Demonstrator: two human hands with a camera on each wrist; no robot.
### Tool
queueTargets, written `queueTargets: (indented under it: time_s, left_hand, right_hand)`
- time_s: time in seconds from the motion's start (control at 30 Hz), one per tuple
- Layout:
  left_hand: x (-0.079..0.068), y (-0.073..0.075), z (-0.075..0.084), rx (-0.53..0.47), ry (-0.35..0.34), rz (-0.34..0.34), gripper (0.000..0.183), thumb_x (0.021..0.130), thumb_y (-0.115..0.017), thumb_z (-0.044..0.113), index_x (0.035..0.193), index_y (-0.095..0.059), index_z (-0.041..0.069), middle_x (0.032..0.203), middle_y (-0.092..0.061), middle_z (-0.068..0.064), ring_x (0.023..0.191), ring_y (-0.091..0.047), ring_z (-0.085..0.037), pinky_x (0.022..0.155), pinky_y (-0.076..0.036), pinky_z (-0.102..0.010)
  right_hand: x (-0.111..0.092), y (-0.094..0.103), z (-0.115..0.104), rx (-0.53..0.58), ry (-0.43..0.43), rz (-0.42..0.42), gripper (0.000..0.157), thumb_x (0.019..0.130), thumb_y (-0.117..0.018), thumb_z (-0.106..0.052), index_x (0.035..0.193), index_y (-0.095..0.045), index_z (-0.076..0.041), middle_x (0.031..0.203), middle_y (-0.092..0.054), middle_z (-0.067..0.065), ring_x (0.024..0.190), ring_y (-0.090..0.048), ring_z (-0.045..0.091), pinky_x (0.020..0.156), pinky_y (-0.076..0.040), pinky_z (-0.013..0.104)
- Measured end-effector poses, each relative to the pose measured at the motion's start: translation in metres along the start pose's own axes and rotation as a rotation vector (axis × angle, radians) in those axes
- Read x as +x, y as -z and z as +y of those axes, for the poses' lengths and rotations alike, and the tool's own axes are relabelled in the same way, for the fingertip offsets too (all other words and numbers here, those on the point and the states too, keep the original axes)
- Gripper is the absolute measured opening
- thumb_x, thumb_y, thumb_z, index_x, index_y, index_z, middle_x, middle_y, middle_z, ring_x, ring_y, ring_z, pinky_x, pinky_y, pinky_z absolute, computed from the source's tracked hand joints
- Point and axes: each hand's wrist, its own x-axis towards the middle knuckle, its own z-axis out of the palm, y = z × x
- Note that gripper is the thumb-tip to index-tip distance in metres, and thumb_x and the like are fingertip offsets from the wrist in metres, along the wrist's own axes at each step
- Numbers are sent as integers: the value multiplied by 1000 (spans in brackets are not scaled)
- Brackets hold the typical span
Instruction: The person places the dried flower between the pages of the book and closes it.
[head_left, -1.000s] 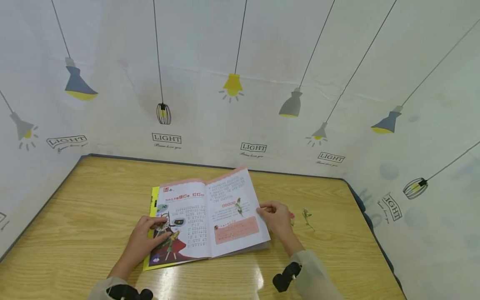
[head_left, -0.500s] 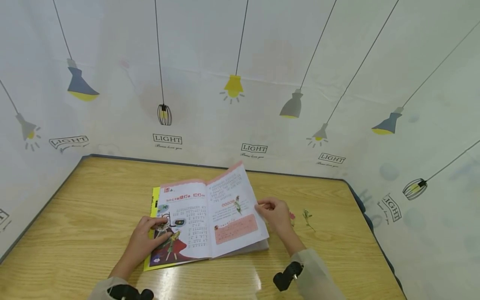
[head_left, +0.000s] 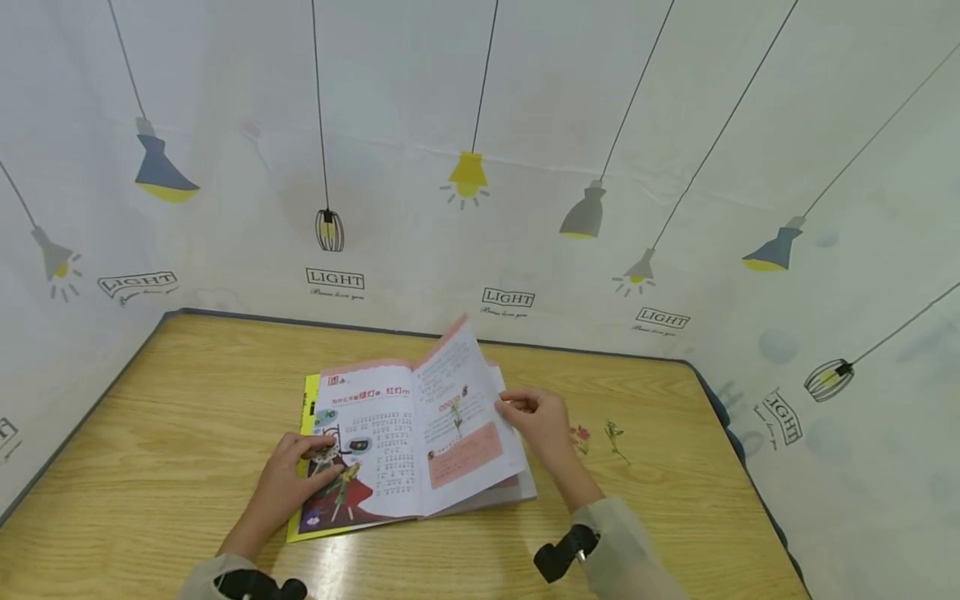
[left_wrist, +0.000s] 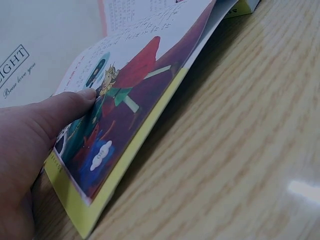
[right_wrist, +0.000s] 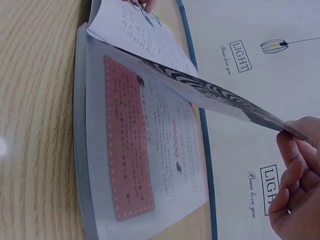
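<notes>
An open picture book (head_left: 375, 467) with a yellow cover lies on the wooden table. My left hand (head_left: 288, 479) rests on its left page, thumb (left_wrist: 75, 105) stretched over the illustration; the left wrist view shows little of its other fingers. By its outer edge, my right hand (head_left: 542, 425) pinches a single page (head_left: 457, 417) between thumb and fingers. That page stands raised at a slant, and in the right wrist view a printed page with a pink text box (right_wrist: 129, 140) shows beneath it.
Right of the book lie a small pink flower sprig (head_left: 581, 437) and a greenish sprig (head_left: 615, 437). A white sheet printed with lamps (head_left: 525, 250) surrounds the table's back and sides. Bare wood (head_left: 150, 467) lies left of the book.
My right hand has moved left with the pinched page, lifting it further and uncovering more of the page below. The pink flower sprig shows more fully. My left hand stays put.
</notes>
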Motion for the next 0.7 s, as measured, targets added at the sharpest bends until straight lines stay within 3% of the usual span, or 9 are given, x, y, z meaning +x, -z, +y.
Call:
queueTargets:
  time_s: [0.33,0.7]
  left_hand:
    - [1,-2,-3,2,6,-4,45,77,-74,33,113,-64,9,100,-46,-8,88,-44,-19,76,-35,-39]
    - [1,-1,-2,-8,5,0,45,76,-75,32,114,-64,9,99,-46,-7,86,-43,-19,75,-35,-38]
  right_hand:
    - [-2,-8,-11,-8,11,0,12,77,-73,-11,86,-72,-3,70,-63,2,63,-54,12,54,-43,22]
    - [-5,-21,-29,62,13,-21,13,76,-74,-10,85,-72,-1,69,-63,3,62,-53,9,54,-42,20]
